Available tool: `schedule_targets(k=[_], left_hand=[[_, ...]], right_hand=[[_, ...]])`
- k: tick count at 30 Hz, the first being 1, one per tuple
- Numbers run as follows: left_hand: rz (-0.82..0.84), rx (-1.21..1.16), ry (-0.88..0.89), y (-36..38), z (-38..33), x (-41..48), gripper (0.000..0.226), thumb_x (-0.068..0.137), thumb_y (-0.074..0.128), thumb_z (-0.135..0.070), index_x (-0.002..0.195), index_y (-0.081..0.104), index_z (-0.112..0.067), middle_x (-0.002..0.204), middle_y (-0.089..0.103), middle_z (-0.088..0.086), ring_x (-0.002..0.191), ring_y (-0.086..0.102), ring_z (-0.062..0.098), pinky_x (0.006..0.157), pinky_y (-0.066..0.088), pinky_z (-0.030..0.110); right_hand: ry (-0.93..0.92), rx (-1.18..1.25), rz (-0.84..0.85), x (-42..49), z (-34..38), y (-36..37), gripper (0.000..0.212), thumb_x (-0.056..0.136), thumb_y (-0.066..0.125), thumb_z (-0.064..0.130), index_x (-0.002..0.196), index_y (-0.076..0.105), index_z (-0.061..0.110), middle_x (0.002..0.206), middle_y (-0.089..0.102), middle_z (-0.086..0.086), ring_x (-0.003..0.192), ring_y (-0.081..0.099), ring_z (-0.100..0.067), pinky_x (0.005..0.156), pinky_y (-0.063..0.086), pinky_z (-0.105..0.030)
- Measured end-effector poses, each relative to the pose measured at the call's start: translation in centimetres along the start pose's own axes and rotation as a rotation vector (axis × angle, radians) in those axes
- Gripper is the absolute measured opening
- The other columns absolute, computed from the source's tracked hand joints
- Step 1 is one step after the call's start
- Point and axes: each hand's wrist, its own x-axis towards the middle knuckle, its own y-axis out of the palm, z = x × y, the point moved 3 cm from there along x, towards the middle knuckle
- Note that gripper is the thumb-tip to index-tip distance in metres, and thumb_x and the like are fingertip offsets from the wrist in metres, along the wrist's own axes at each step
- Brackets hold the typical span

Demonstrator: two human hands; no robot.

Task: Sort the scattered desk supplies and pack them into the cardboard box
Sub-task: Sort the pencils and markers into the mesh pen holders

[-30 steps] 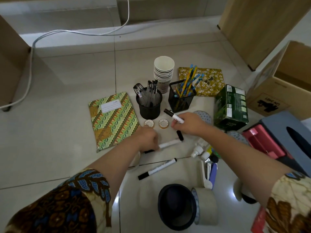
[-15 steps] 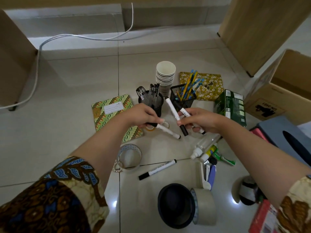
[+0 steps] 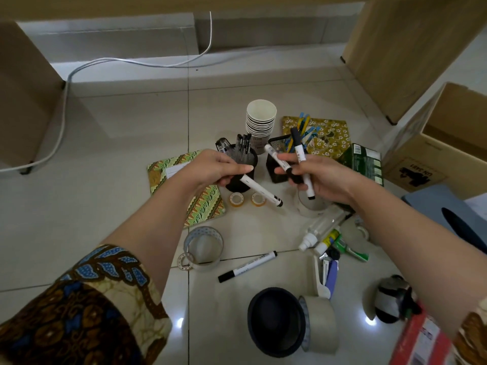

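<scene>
Markers are in both my hands, held above the tiled floor (image 3: pixel 118 159). My left hand (image 3: pixel 218 168) grips one white marker (image 3: pixel 261 191) by its upper end, with the black cap slanting down to the right. My right hand (image 3: pixel 316 177) has its fingers curled round two more markers (image 3: pixel 300 154), which are crossed. One has its black cap up and the other has its cap down at my palm. A fourth marker (image 3: pixel 247 266) lies flat on the floor nearer to me.

Just beyond my hands stand two black mesh holders, close together. The round holder (image 3: pixel 249 160) carries a bunch of black pens (image 3: pixel 243 143), upright. The square holder (image 3: pixel 272 172) carries blue and yellow pens (image 3: pixel 305 127) leaning to the right. Behind them a stack of paper cups (image 3: pixel 261 119) stands nested, mouth up.

The cardboard box (image 3: pixel 442 151) sits at the right edge of the floor, its top open. Its inside is in shadow, so I cannot tell what it holds. A green carton (image 3: pixel 366 160) stands between it and the square holder.

Closest to me a black cup (image 3: pixel 276 320) lies on its side with its dark mouth turned toward me, touching a wide roll of tape (image 3: pixel 321 322). A batik notebook (image 3: pixel 189 191) lies under my left wrist, with two small tape rolls (image 3: pixel 235 200) just beside it.
</scene>
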Motion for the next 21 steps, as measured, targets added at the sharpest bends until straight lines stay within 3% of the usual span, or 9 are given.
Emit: schedule_targets(k=[3,6,8,10,11,13,15,18,21], left_hand=[[-0.028,-0.001,0.031,0.0,-0.8,-0.1,0.03,0.071,0.08,-0.033,0.078,0.074,-0.005,0.047,0.046,-0.002,0.044,0.038,0.011,0.048,0.036,0.02],[-0.06,-0.021,0.097,0.1,-1.8,-0.1,0.023,0.075,0.077,-0.032,0.075,0.074,-0.009,0.057,0.051,0.004,0.045,0.04,0.008,0.046,0.036,0.017],[-0.08,-0.065,0.143,0.0,-2.2,-0.1,0.025,0.08,0.073,-0.028,0.079,0.073,-0.003,0.068,0.052,0.014,0.044,0.038,0.009,0.044,0.034,0.016],[-0.104,-0.078,0.177,0.1,-2.5,-0.1,0.027,0.084,0.069,-0.028,0.081,0.072,-0.002,0.069,0.053,0.017,0.042,0.037,0.009,0.043,0.033,0.015],[-0.121,-0.078,0.192,0.2,-2.6,0.0,0.027,0.086,0.067,-0.03,0.079,0.072,-0.004,0.065,0.054,0.015,0.042,0.038,0.009,0.043,0.034,0.016],[-0.179,-0.077,0.215,0.5,-2.8,0.1,0.03,0.089,0.063,-0.033,0.072,0.07,-0.009,0.051,0.055,-0.001,0.04,0.039,0.006,0.044,0.035,0.016],[-0.241,-0.07,0.242,0.7,-3.1,0.3,0.034,0.091,0.06,-0.034,0.069,0.068,-0.009,0.04,0.047,-0.01,0.037,0.036,0.004,0.042,0.033,0.016],[-0.329,-0.049,0.309,0.6,-3.5,0.5,0.036,0.09,0.061,-0.034,0.07,0.068,-0.005,0.045,0.046,-0.003,0.04,0.036,0.008,0.045,0.032,0.02],[-0.404,-0.079,0.343,-0.1,-3.9,0.8,0.034,0.086,0.067,-0.033,0.066,0.066,-0.006,0.05,0.046,0.001,0.049,0.039,0.014,0.054,0.034,0.028]], right_hand=[[-0.045,0.012,0.057,-0.1,0.8,-0.3,0.038,0.085,0.066,0.02,0.121,0.059,0.019,0.119,0.066,-0.01,0.078,0.063,-0.007,0.065,0.043,-0.021],[-0.052,-0.021,0.18,-0.3,1.8,-0.3,0.08,0.058,0.086,0.044,0.123,0.056,0.011,0.116,0.066,-0.008,0.085,0.063,-0.008,0.07,0.05,-0.021],[-0.087,-0.278,0.097,-0.3,2.2,-0.1,0.061,0.068,0.083,0.035,0.12,0.06,0.014,0.111,0.067,-0.006,0.093,0.063,-0.013,0.079,0.049,-0.023],[-0.206,-0.613,-0.152,-0.3,2.6,0.5,0.025,0.08,0.075,0.028,0.104,0.069,0.022,0.097,0.071,-0.002,0.089,0.065,-0.013,0.081,0.051,-0.025],[-0.296,-0.675,-0.273,-0.2,2.7,1.0,0.013,0.082,0.073,0.03,0.092,0.071,0.021,0.083,0.069,-0.001,0.076,0.063,-0.009,0.073,0.05,-0.024],[-0.413,-0.681,-0.442,0.4,2.3,1.8,0.025,0.086,0.068,0.037,0.077,0.07,0.014,0.061,0.058,-0.003,0.053,0.049,-0.004,0.055,0.04,-0.019],[-0.426,-0.632,-0.5,1.5,1.6,2.8,0.034,0.092,0.059,0.04,0.077,0.067,0.011,0.068,0.062,-0.014,0.058,0.054,-0.007,0.057,0.044,-0.022],[-0.403,-0.488,-0.49,2.9,0.6,4.4,0.022,0.095,0.052,0.042,0.088,0.061,0.023,0.089,0.069,-0.01,0.082,0.068,-0.019,0.078,0.056,-0.042],[-0.48,-0.528,-0.422,3.5,0.6,6.4,0.018,0.092,0.061,0.031,0.103,0.056,0.018,0.094,0.067,-0.004,0.076,0.068,-0.013,0.068,0.053,-0.023]])
